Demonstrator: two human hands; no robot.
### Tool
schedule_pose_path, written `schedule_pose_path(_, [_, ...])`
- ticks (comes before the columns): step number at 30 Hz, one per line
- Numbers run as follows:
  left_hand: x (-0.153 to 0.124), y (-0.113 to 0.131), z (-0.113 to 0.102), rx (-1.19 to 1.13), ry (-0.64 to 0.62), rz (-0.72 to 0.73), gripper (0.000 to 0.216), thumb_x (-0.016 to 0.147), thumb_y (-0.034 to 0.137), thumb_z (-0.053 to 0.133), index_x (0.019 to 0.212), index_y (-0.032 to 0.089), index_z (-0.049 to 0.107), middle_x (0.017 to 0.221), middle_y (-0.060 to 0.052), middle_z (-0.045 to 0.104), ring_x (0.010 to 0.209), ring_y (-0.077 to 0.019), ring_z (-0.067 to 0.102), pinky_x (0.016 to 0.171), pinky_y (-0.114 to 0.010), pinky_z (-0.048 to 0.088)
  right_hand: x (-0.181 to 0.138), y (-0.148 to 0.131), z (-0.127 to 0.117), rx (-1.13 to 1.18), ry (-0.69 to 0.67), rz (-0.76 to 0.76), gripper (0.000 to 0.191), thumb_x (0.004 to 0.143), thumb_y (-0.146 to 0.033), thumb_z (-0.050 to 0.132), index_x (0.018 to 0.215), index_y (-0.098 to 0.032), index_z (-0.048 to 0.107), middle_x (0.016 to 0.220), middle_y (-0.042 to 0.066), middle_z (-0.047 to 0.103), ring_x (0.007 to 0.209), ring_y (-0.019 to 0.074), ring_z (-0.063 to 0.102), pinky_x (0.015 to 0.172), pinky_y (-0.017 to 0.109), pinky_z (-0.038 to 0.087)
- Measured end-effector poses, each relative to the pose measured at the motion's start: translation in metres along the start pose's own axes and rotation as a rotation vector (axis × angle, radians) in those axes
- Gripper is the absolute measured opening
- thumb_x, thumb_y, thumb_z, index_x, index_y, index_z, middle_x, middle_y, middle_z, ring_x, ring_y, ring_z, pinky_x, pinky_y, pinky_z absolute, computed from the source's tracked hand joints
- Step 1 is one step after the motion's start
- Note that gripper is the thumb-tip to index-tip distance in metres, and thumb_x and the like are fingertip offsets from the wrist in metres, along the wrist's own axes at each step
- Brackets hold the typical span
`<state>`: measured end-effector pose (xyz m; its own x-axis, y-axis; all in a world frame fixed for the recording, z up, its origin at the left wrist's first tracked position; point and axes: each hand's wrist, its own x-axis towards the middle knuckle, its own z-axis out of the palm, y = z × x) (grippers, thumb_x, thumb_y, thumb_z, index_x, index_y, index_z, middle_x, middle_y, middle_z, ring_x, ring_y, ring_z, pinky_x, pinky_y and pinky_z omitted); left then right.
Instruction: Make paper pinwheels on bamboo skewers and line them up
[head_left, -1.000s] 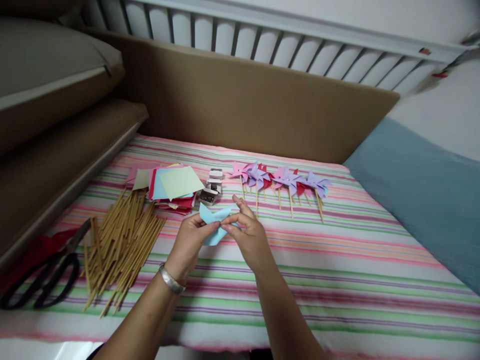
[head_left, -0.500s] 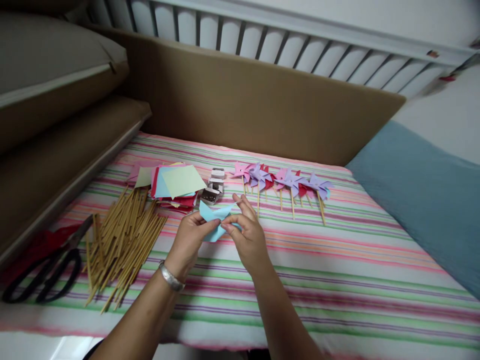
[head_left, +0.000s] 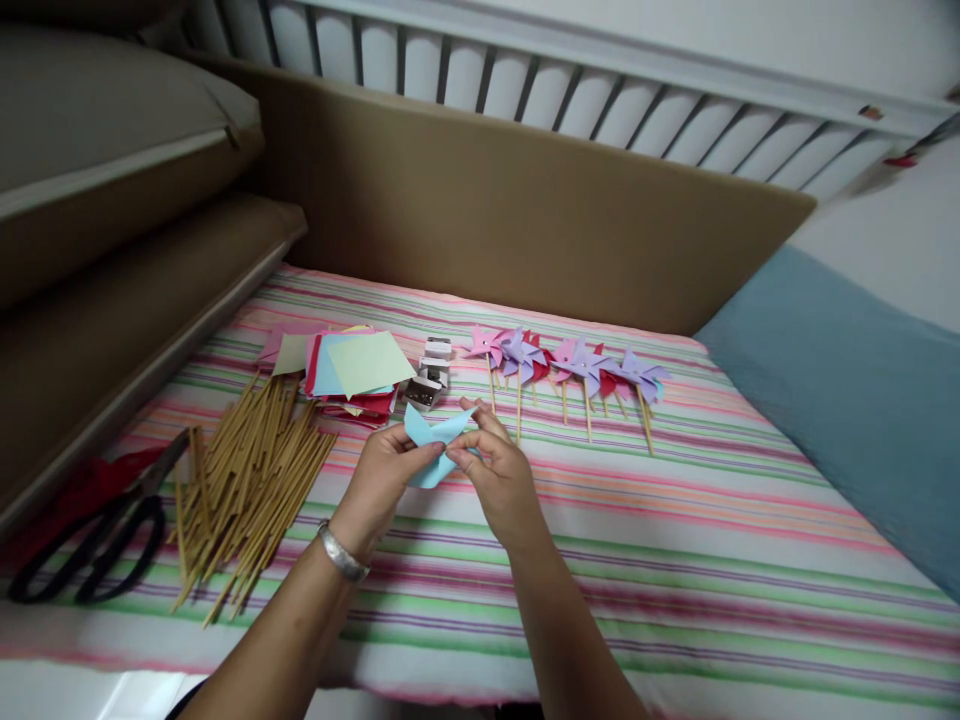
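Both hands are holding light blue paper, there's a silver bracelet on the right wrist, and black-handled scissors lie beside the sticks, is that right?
Not quite: the silver bracelet is on the left wrist, as the head view shows. The rest stands: left hand and right hand both hold the light blue paper, and black-handled scissors lie beside the sticks.

In dim light, a striped cloth (head_left: 675,540) of pink, green, purple and white spread below the fingers (head_left: 424,456). Beyond them stood a brown panel (head_left: 510,210), with a white slatted rail (head_left: 504,85) behind it; brown-and-grey cushions (head_left: 112,110) lay stacked to their left, and a blue panel (head_left: 847,390) stood well to their right.
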<state>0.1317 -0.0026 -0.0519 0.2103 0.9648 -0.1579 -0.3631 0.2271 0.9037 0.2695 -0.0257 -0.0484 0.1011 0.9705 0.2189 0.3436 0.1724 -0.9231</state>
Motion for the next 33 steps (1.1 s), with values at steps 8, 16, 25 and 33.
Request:
schedule_pose_path(8, [-0.0015,0.0017,0.0021,-0.038,0.011,-0.035,0.018,0.061,0.022,0.076,0.078,0.016,0.074,0.074,-0.003,0.073,0.063,-0.0126,0.061,0.061,-0.022,0.046,0.0003,0.0008,0.0054,0.151,0.031,0.028,0.004,0.071,-0.022,0.063,0.069,-0.021,0.066,0.092,0.004,0.063,0.096,0.0206,0.057,0.089,0.034,0.041])
schedule_pose_path(16, [-0.0036,0.0004,0.0028,-0.039,-0.002,-0.065,0.022,0.060,0.022,0.077,0.081,0.016,0.074,0.076,-0.004,0.073,0.064,-0.0120,0.062,0.059,-0.020,0.045,-0.0019,0.0050,0.0067,0.283,0.050,0.130,0.005,0.068,-0.024,0.067,0.067,-0.020,0.065,0.070,-0.001,0.061,0.070,0.0149,0.055,0.068,0.028,0.043])
schedule_pose_path(25, [-0.0042,0.0006,0.0018,-0.027,-0.038,-0.043,0.021,0.061,0.024,0.077,0.081,0.016,0.074,0.074,-0.003,0.072,0.062,-0.0116,0.060,0.058,-0.021,0.044,-0.0028,0.0048,0.0082,0.313,0.070,0.187,0.009,0.066,-0.026,0.069,0.064,-0.018,0.064,0.062,-0.002,0.059,0.063,0.0131,0.051,0.062,0.026,0.041])
schedule_pose_path(33, [-0.0064,0.0029,-0.0018,-0.037,-0.095,-0.042,0.018,0.063,0.024,0.076,0.078,0.015,0.074,0.073,-0.003,0.071,0.064,-0.0120,0.060,0.062,-0.022,0.045,-0.0027,0.0040,0.0075,0.396,0.058,0.201,0.009,0.067,-0.025,0.070,0.066,-0.018,0.065,0.063,-0.002,0.060,0.063,0.0125,0.051,0.062,0.026,0.042])
